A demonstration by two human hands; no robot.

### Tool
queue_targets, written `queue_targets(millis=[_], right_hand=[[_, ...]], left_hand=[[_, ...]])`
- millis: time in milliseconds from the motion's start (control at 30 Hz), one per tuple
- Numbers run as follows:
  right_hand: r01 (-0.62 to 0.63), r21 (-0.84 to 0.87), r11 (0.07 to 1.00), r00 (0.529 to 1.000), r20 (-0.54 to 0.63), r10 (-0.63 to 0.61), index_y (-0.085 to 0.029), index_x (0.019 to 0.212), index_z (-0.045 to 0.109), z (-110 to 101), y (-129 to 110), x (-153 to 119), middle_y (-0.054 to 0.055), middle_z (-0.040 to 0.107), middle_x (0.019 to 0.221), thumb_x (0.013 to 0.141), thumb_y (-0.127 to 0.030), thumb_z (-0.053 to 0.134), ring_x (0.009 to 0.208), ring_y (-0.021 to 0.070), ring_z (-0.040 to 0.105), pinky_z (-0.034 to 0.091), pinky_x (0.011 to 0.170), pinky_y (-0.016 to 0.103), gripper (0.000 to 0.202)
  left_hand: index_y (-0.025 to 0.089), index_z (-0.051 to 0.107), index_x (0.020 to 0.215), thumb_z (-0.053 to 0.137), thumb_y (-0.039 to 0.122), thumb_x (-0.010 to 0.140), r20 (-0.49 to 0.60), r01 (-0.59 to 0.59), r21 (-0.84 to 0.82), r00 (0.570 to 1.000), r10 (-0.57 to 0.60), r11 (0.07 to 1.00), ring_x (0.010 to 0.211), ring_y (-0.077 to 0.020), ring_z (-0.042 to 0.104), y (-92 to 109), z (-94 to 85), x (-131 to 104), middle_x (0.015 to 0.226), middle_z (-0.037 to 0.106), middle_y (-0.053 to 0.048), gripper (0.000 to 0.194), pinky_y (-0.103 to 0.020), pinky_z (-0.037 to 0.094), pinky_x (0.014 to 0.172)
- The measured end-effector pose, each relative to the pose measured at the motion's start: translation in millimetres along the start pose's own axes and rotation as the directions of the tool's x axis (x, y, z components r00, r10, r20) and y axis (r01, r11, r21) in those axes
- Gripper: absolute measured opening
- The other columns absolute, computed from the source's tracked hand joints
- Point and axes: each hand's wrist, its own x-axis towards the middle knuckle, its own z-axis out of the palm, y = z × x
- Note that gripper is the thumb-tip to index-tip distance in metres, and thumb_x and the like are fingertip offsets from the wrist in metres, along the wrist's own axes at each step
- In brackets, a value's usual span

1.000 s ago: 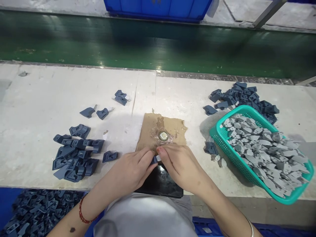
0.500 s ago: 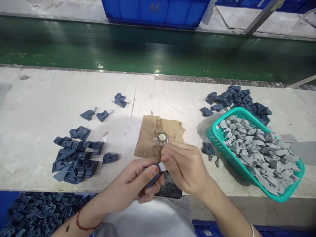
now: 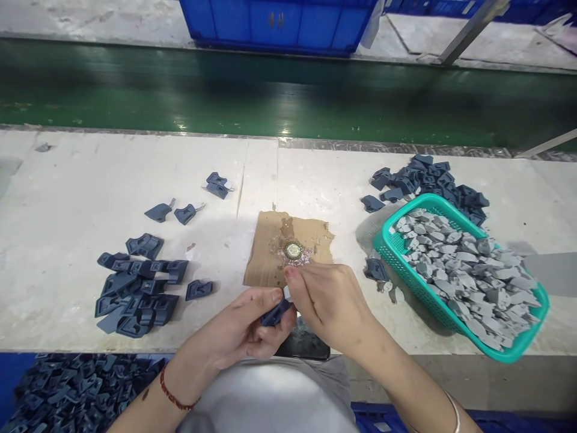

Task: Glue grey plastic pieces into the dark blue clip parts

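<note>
Between my hands is a dark blue plastic part, pinched by the thumb and fingers of my left hand. A small light grey piece sticks up at its upper end. My right hand closes its thumb and fingers on that grey piece; the fingertips hide most of it. Just beyond the hands, a brown cardboard sheet lies on the table with a small round metallic cap on it, amid wet stains. A dark, flat phone-like slab lies under my hands at the table edge.
A teal basket full of grey pieces stands right, beside a pile of blue parts. More blue parts lie left, with several nearer the middle. A crate of blue parts sits below. Behind runs a green belt with a blue bin beyond.
My left hand has turned the blue part, which now lies more level and shows a different side. My right hand has shifted slightly left and stays on the grey piece.
</note>
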Motion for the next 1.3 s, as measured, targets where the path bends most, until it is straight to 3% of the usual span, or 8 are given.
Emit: queue_targets(millis=[233, 433, 500, 600, 667, 933, 1167, 1300], right_hand=[[-0.035, -0.017, 0.999, 0.999, 0.030, 0.035, -0.020, 0.058, 0.048, -1.9, -1.9, -3.9, -0.001, 0.052, 0.048, 0.105, -0.021, 0.038, 0.044, 0.0112, 0.044, 0.026, 0.050, 0.030, 0.048], [-0.197, 0.279, 0.940, 0.980, 0.068, 0.185, -0.022, 0.071, 0.060, -22.2, 12.9, -17.8, 0.001, 0.065, 0.068, 0.109, -0.033, 0.034, 0.065, 0.0145, 0.062, 0.044, 0.062, 0.027, 0.047], [-0.321, 0.094, 0.942, 0.925, -0.182, 0.333, -0.023, 0.078, 0.063, -41.0, 34.6, -27.0, 0.004, 0.068, 0.077, 0.104, -0.035, 0.042, 0.074, 0.0193, 0.065, 0.046, 0.067, 0.030, 0.036], [-0.648, -0.274, 0.711, 0.745, -0.424, 0.515, -0.023, 0.091, 0.067, -73.3, 80.1, -44.5, 0.011, 0.070, 0.093, 0.096, -0.040, 0.050, 0.074, 0.0262, 0.062, 0.044, 0.066, 0.039, 0.024], [-0.698, -0.455, 0.553, 0.703, -0.283, 0.653, -0.022, 0.107, 0.069, -89.2, 109.2, -55.4, 0.018, 0.069, 0.108, 0.094, -0.045, 0.049, 0.088, 0.0345, 0.065, 0.046, 0.068, 0.043, 0.033], [-0.620, -0.494, 0.610, 0.709, -0.019, 0.705, -0.019, 0.113, 0.071, -88.6, 129.2, -47.9, 0.019, 0.073, 0.108, 0.089, -0.029, 0.053, 0.072, 0.0291, 0.066, 0.048, 0.063, 0.039, 0.031], [-0.714, -0.412, 0.566, 0.639, -0.055, 0.767, -0.021, 0.089, 0.074, -89.5, 110.1, -31.0, 0.015, 0.076, 0.093, 0.087, -0.029, 0.060, 0.069, 0.0265, 0.064, 0.046, 0.062, 0.036, 0.017], [-0.695, -0.348, 0.629, 0.697, -0.114, 0.708, -0.021, 0.090, 0.076, -88.9, 105.9, -35.0, 0.014, 0.078, 0.098, 0.087, -0.031, 0.062, 0.072, 0.0273, 0.068, 0.046, 0.061, 0.035, 0.018]], left_hand=[[0.015, 0.056, 0.072, 0.080, 0.055, 0.079, -0.022, -0.034, -0.013, 0.999, 0.033, 0.999, 0.044, -0.0022, 0.014, -4.9, 5.7, 4.1, 0.054, 0.036, 0.009, 0.048, -0.016, 0.008, 0.037], [0.016, 0.066, 0.089, 0.056, 0.061, 0.096, -0.093, -0.154, 0.531, 0.967, 0.238, 0.834, 0.050, -0.0089, 0.035, 21.7, 6.5, -39.2, 0.059, 0.044, 0.004, 0.047, -0.023, 0.027, 0.048], [0.019, 0.067, 0.095, 0.056, 0.052, 0.098, -0.282, -0.205, 0.768, 0.743, 0.607, 0.607, 0.061, -0.0135, 0.046, 41.0, 0.5, -64.4, 0.067, 0.053, 0.001, 0.035, -0.027, 0.039, 0.058], [0.020, 0.065, 0.094, 0.054, 0.036, 0.097, -0.347, 0.231, 0.930, 0.292, 0.891, 0.287, 0.083, -0.0182, 0.056, 77.8, -20.2, -96.0, 0.086, 0.062, -0.001, 0.020, -0.027, 0.043, 0.073], [0.018, 0.064, 0.110, 0.053, 0.038, 0.096, -0.447, 0.507, 0.805, 0.177, 0.877, 0.308, 0.083, -0.0203, 0.059, 101.2, -40.4, -107.5, 0.088, 0.063, -0.002, 0.026, -0.026, 0.042, 0.071], [0.010, 0.059, 0.129, 0.043, 0.042, 0.101, -0.258, 0.757, 0.651, 0.295, 0.920, -0.061, 0.135, -0.0389, 0.050, 115.6, -82.0, -107.8, 0.135, 0.063, -0.020, 0.046, -0.056, 0.034, 0.115], [0.017, 0.068, 0.116, 0.046, 0.043, 0.101, -0.320, 0.627, 0.767, 0.562, 0.763, -0.140, 0.111, -0.0322, 0.067, 108.7, -75.7, -124.3, 0.122, 0.072, -0.011, 0.037, -0.037, 0.051, 0.092], [0.019, 0.070, 0.115, 0.049, 0.041, 0.098, -0.393, 0.673, 0.733, 0.541, 0.743, -0.102, 0.109, -0.0304, 0.068, 115.6, -80.0, -126.3, 0.123, 0.072, -0.009, 0.035, -0.036, 0.051, 0.092]])
